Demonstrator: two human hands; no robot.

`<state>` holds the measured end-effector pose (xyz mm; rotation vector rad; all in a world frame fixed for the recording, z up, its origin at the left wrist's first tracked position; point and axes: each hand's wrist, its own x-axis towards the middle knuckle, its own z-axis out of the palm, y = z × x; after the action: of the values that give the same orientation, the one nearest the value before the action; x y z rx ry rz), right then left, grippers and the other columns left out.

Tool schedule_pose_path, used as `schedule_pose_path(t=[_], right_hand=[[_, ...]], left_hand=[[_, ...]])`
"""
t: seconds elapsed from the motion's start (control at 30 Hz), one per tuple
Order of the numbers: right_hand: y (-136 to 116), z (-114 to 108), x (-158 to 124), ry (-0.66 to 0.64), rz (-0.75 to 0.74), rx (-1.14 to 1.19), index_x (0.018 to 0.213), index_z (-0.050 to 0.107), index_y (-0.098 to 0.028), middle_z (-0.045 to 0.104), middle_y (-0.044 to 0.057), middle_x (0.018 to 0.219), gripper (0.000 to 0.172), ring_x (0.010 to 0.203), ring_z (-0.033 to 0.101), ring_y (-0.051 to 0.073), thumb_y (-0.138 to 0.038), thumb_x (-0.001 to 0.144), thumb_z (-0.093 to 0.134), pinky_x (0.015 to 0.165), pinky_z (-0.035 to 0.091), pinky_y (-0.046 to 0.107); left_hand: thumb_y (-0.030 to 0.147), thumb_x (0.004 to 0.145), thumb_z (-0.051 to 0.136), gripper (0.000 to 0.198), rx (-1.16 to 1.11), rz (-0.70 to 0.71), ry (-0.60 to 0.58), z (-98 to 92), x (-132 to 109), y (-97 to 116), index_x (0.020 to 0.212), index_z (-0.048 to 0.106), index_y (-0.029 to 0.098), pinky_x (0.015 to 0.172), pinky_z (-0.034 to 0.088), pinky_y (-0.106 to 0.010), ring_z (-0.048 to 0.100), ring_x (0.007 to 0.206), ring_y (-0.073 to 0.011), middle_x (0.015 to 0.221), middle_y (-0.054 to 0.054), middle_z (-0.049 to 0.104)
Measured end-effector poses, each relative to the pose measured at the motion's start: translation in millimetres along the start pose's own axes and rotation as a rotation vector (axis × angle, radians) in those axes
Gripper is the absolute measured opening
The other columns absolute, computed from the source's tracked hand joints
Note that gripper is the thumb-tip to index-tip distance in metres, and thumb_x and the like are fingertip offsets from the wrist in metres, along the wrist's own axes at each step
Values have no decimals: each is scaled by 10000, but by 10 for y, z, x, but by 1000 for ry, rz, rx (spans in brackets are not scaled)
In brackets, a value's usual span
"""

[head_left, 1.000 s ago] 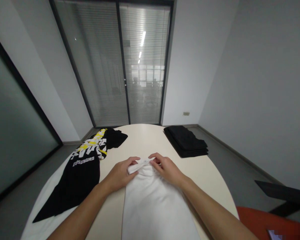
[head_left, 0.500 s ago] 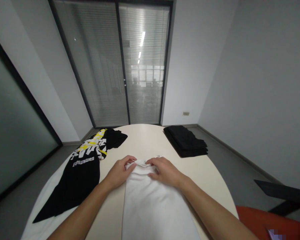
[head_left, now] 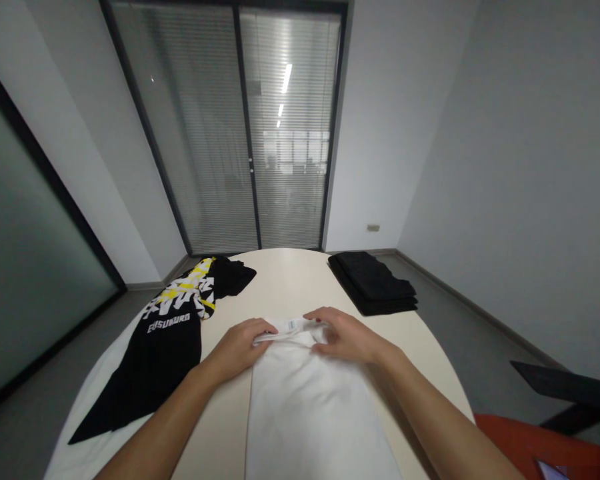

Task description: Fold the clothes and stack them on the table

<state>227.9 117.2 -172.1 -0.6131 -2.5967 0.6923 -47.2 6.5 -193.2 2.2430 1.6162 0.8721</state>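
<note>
A white T-shirt (head_left: 310, 407), folded into a long narrow shape, lies in front of me with its neckline away from me. A small label (head_left: 293, 325) shows inside the collar. My left hand (head_left: 244, 343) is closed on the left edge of the collar, the thumb below and the fingers above. At the collar's right side my right hand (head_left: 343, 337) curls round the fabric, its thumb and forefinger some way apart with cloth between them. The tips of its other fingers are hidden.
On the left of the round-edged table (head_left: 285, 280) lies a black T-shirt (head_left: 165, 360) with a white and yellow print, white cloth (head_left: 97, 387) under it. Folded black clothes (head_left: 373, 283) are stacked at the back right. An orange chair (head_left: 520, 440) stands at the lower right.
My right hand has shifted slightly right, drawing the collar wider, and the label inside it now shows. My left hand has stayed about where it was.
</note>
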Motion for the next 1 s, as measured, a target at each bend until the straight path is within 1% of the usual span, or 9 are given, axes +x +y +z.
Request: schedule_pose_path(t=[0.1,0.2,0.27,0.5,0.6,0.67,0.8,0.9,1.0], right_hand=[[72,-84,-29,-8,128,-20,1316,603,-221,696,90,1149,638,1004,645,239,-392,730,788,887,490,343],[97,-106,-15,-5,130,-26,1066,725,-210,727,69,1007,314,921,659,222,-353,787,726,832,482,311],[85,-105,6,34,112,-8,942,742,-196,733,68,947,193,872,660,210,-344,849,660,797,478,299],[27,-16,51,61,94,207,1135,707,-178,729,96,1108,374,942,666,218,-442,977,495,837,494,311],[18,13,41,39,137,171,1244,636,-186,728,82,1060,405,821,647,182,-448,988,464,782,490,302],[17,-11,15,-9,154,152,1303,574,-197,711,73,1082,459,792,628,170,-468,933,560,757,487,293],[67,-131,-63,-111,192,98,1309,562,-194,640,101,1237,708,1043,606,240,-418,688,818,909,470,332],[168,-201,-111,-166,254,119,1278,601,-192,632,103,1265,691,1106,596,266,-339,644,832,944,463,341],[275,-214,-123,-192,248,190,1214,659,-199,687,76,1168,523,991,641,240,-281,708,761,858,488,314]], left_hand=[[150,866,549,240,23,-4,11,-5,-3,0,1037,692,239,877,477,-295,644,976,-197,1034,-28,715],[130,850,552,227,36,18,13,-5,-14,17,1002,684,235,867,472,-291,637,964,-190,1013,-21,707],[151,848,579,188,48,35,8,2,-20,34,988,675,232,870,470,-294,635,960,-189,1012,-21,702],[282,889,645,269,182,93,-36,61,-10,89,1154,664,241,903,469,-349,616,1009,-226,1073,-52,681],[266,917,612,208,198,129,-81,65,-5,108,1112,680,240,899,473,-329,604,1021,-214,1081,-50,661],[270,918,610,219,190,143,-103,57,-8,110,1126,670,238,924,473,-320,597,1051,-208,1126,-47,651],[282,900,615,318,234,139,-109,49,-27,78,1213,629,227,981,467,-350,592,1104,-229,1197,-54,650],[262,897,590,368,266,128,-82,60,-43,47,1262,601,218,1008,462,-371,589,1142,-245,1240,-67,650],[221,876,575,415,259,123,-63,70,-49,28,1292,581,223,1012,468,-366,595,1154,-240,1258,-63,651]])
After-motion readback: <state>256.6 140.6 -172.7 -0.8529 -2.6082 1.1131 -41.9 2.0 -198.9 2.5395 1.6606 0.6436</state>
